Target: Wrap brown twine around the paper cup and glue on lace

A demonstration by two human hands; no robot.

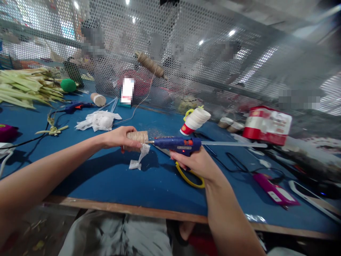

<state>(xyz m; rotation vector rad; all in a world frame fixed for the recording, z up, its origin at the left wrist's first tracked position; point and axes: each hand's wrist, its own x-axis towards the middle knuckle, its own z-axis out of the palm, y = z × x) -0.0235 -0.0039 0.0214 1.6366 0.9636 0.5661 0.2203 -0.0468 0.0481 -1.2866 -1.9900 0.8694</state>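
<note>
Near the middle of the blue table, my left hand (pixel 123 138) is wrapped round a twine-covered cylinder (pixel 139 136) lying on its side. A strip of white tissue (pixel 144 153) hangs from the cylinder's right end, its lower part near the table. My right hand (pixel 195 160) grips a blue glue gun (pixel 176 143), whose nozzle points left at the cylinder's right end; whether it touches is too small to tell. A long clear glue stick (pixel 234 143) sticks out of the gun's back. Yellow-handled scissors (pixel 190 177) lie partly under my right hand.
Crumpled white tissue (pixel 99 121), a second glue gun (pixel 77 106) and pale husks (pixel 26 85) lie left. A twine spool (pixel 150 65) is at the mesh screen. Stacked paper cups (pixel 195 121), a red-white package (pixel 268 125), cables and a purple box (pixel 276 189) are right.
</note>
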